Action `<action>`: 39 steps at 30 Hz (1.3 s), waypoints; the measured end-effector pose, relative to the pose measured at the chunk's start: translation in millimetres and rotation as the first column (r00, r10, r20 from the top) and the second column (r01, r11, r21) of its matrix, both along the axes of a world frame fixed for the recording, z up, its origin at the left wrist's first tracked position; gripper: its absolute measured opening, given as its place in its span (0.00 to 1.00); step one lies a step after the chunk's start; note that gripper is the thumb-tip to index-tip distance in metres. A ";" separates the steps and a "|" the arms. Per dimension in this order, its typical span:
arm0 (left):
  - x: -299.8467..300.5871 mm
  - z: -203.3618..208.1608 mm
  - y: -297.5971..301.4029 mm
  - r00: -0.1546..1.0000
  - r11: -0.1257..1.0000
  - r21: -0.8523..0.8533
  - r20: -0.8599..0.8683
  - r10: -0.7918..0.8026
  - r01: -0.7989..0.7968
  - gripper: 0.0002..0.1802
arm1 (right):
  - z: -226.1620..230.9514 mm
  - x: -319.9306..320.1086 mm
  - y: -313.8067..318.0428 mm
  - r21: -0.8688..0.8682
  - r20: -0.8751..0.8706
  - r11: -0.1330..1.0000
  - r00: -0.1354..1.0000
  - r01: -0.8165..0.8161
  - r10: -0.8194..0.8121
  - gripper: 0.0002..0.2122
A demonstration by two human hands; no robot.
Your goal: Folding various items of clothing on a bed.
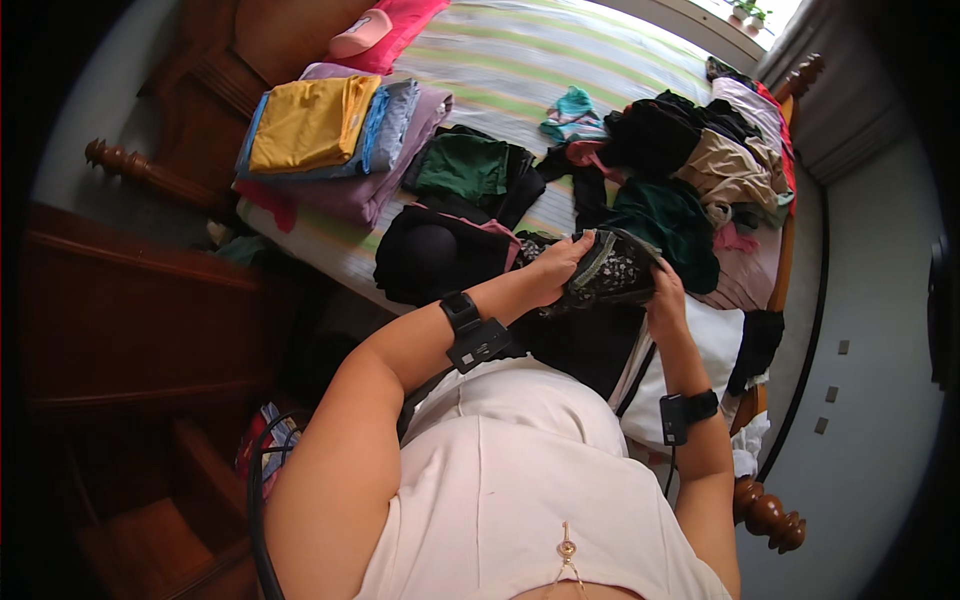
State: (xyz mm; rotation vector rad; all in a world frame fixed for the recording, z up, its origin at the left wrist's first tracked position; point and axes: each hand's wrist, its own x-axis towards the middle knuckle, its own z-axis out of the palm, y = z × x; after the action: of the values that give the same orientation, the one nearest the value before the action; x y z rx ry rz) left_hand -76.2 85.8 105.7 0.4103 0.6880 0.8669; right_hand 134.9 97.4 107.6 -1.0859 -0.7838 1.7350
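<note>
I hold the dark patterned garment [615, 268] up in front of me, above the near edge of the bed [505, 45], with both hands on it. My left hand [560, 272] pinches its left part, the thumb lying on top of the cloth while the other fingers are mostly hidden behind; my right hand [667, 295] pinches the right end, thumb and fingertips bent over the edge. How firmly either squeezes, I cannot tell. To handle it well, I judge a light pinch near the edges best, since the cloth looks thin and trimmed, and a hard tug could stretch it. Even tension between the hands should let the bunched middle lie flat and bring the borders level. More patterned cloth shows just left of my left hand, beside the black cupped garment [425, 248]; whether it belongs to the same piece I cannot tell, so I would check that nothing is caught. The dark green garment [665, 220] lies just beyond my right hand and could snag if I swung wide. The folded green cloth [462, 165] and the yellow-topped pile [308, 122] sit further left, neat enough to deserve low, careful elbows.
</note>
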 end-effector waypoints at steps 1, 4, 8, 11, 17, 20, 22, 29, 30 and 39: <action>0.0 4.9 0.0 0.996 0.996 -0.048 -0.034 0.078 -0.079 0.22 | 7.1 1.5 1.3 -0.024 -0.033 0.999 0.999 0.030 -0.030 0.13; -12.0 26.0 -4.9 0.968 0.977 -0.123 -0.206 0.145 -0.173 0.22 | 10.1 14.9 8.2 -0.089 -0.093 0.991 0.989 0.105 -0.113 0.13; -37.5 21.3 -6.4 0.907 0.997 -0.062 -0.420 0.024 -0.056 0.20 | -13.3 52.5 21.6 -0.111 -0.130 0.981 0.976 0.160 -0.174 0.12; -53.8 13.7 -14.9 0.935 0.995 -0.055 -0.342 -0.094 0.080 0.16 | -16.3 67.8 18.1 -0.155 -0.173 0.975 0.967 0.160 -0.186 0.12; -69.9 -5.3 -21.0 0.949 0.996 -0.016 -0.306 0.073 -0.082 0.13 | -27.1 64.8 2.3 -0.295 -0.133 0.946 0.975 0.134 -0.180 0.18; -72.4 -4.6 -6.9 0.956 0.986 0.105 -0.249 0.156 -0.133 0.11 | -24.4 57.5 2.7 -0.334 -0.204 0.941 0.972 0.042 -0.116 0.20; -73.3 5.8 4.8 0.908 0.960 0.186 -0.328 0.260 -0.208 0.11 | -10.4 49.4 7.0 -0.315 -0.206 0.945 0.978 -0.093 0.028 0.23; -76.4 42.1 55.8 0.889 0.894 0.304 -0.220 0.402 -0.329 0.09 | 42.3 30.2 16.5 -0.110 0.158 0.916 0.903 -0.386 0.399 0.22; -78.6 44.6 59.1 0.880 0.889 0.331 -0.248 0.405 -0.316 0.09 | 41.5 29.9 18.4 -0.075 0.286 0.866 0.822 -0.493 0.493 0.23; -94.5 39.0 53.9 0.841 0.940 0.327 -0.479 0.252 -0.096 0.12 | 8.5 54.9 36.7 -0.190 0.447 0.944 0.832 -0.270 0.328 0.10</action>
State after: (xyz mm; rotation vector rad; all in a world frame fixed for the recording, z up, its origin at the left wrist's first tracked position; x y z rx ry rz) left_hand -170.7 139.7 144.7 0.8793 1.1133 1.0506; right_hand 189.8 134.2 116.2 -1.5744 -1.2208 1.8104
